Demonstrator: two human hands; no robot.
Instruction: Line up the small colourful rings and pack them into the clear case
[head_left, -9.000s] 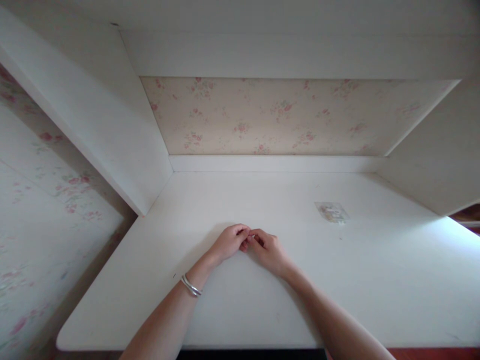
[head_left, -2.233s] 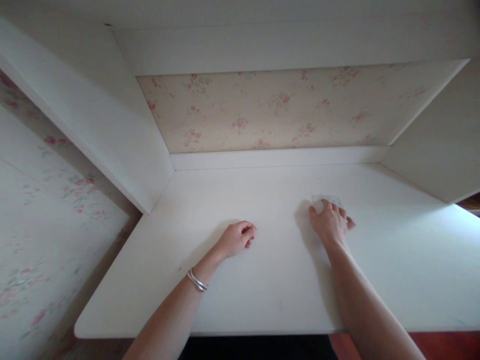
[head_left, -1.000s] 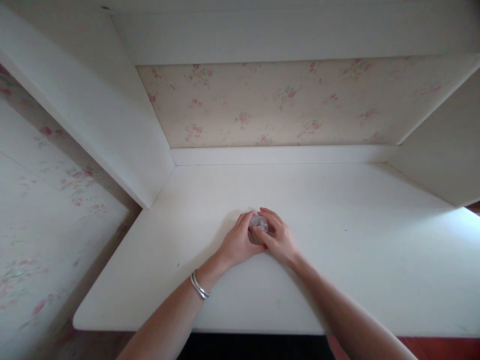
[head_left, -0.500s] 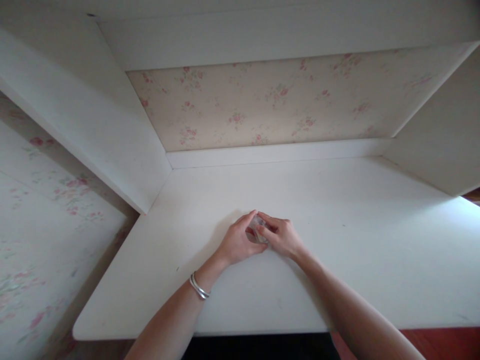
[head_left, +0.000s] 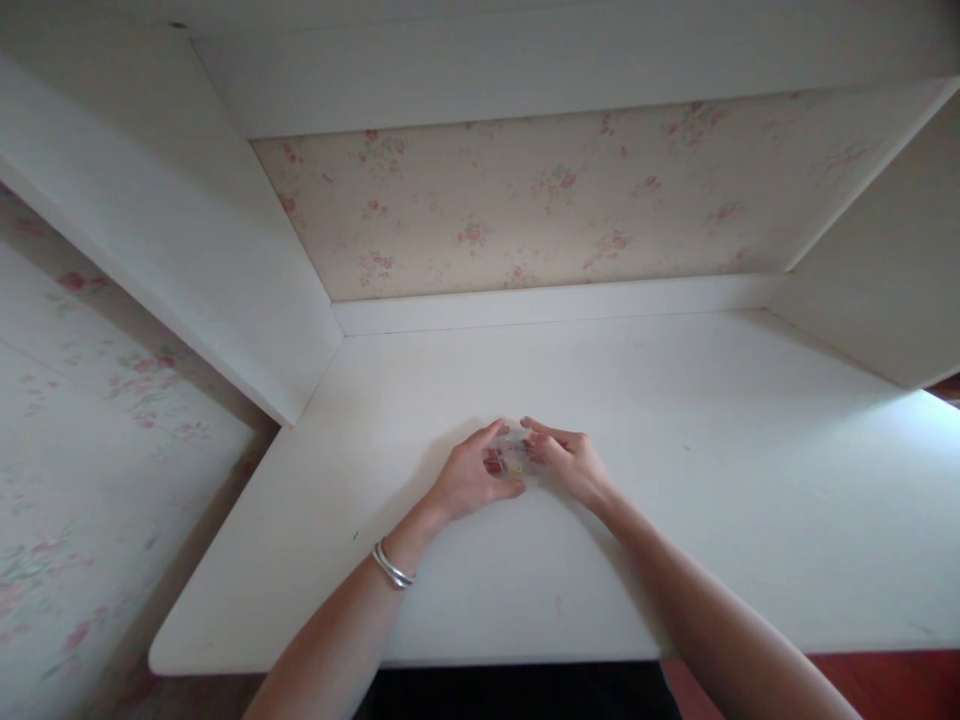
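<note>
Between my hands is a small clear plastic container [head_left: 513, 452], with a yellowish spot near its lower front and reddish patches on its left side; its exact kind is hard to make out. My left hand [head_left: 474, 474] curls around the left side, thumb in front and fingers behind. From the right, my right hand [head_left: 568, 462] grips the container's right edge with bent fingers, partly covering it. A silver bangle [head_left: 393, 566] circles my left wrist. Both hands rest at or just above the white desk [head_left: 495, 590].
A white side panel [head_left: 172, 220] rises at the left of the desk, another panel [head_left: 885, 250] at the right. Floral wallpaper [head_left: 525, 200] covers the back wall beneath a white overhead board [head_left: 570, 60]. The desk's front edge runs just below my forearms.
My hands have moved slightly apart, and more of the clear container shows between them. My right thumb has drawn back to the right; the yellowish spot is now visible.
</note>
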